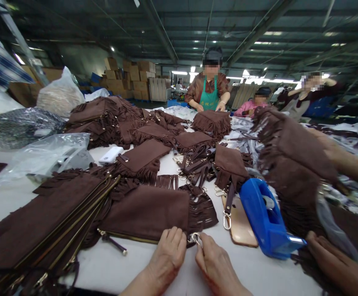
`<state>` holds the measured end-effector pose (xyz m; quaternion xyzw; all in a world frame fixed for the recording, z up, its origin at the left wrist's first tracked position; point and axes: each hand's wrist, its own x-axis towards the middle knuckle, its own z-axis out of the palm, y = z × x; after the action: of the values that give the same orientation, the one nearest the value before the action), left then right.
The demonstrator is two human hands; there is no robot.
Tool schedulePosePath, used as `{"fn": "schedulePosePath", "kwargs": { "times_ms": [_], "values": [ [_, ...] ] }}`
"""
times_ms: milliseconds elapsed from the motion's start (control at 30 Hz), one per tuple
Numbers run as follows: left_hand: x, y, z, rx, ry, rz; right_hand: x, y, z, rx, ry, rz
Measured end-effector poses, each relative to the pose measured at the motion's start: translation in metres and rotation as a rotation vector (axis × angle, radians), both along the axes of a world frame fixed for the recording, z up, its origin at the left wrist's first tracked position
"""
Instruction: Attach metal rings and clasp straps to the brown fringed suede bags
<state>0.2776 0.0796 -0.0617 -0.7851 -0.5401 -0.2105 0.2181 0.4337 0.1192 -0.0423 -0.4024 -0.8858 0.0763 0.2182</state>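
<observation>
A brown fringed zip pouch (148, 209) lies flat in front of me, its zipper along the near edge and a leather zip pull (114, 241) dangling at the left. My left hand (170, 257) is closed on the pouch's near right corner; the fingers hide that part of the edge. Right beside it, my right hand (214, 261) pinches a small silver metal clasp (195, 237) at the same corner. I cannot make out whether the clasp is fastened. Fringe (202, 209) spreads out at the pouch's right end.
Stacked brown pouches (43, 218) lie left. Straps with metal clips (197, 164), a phone (240, 224) and a blue tape dispenser (268, 222) are beyond and right. A co-worker's hands (336, 255) handle a fringed bag (296, 152) at right. A person in a green apron (209, 93) stands opposite.
</observation>
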Motion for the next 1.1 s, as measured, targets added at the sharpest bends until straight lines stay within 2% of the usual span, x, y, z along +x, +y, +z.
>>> {"fn": "schedulePosePath", "kwargs": {
  "times_ms": [200, 367, 700, 933, 1100],
  "values": [
    [-0.006, 0.025, 0.008, -0.157, -0.108, -0.059, 0.001, 0.010, 0.000, 0.162, -0.030, -0.047],
    [-0.012, 0.026, 0.013, -0.244, -0.246, -0.083, -0.006, 0.016, 0.001, 0.246, -0.031, -0.061],
    [-0.013, 0.026, 0.024, -0.460, -0.455, 0.015, -0.021, 0.015, -0.014, 0.308, 0.017, -0.042],
    [-0.011, 0.031, 0.026, -0.589, -0.588, 0.101, -0.029, 0.007, -0.011, 0.356, 0.027, -0.123],
    [-0.010, 0.034, 0.033, -0.664, -0.709, 0.160, -0.038, -0.002, -0.012, 0.390, 0.018, -0.228]
  ]
}}
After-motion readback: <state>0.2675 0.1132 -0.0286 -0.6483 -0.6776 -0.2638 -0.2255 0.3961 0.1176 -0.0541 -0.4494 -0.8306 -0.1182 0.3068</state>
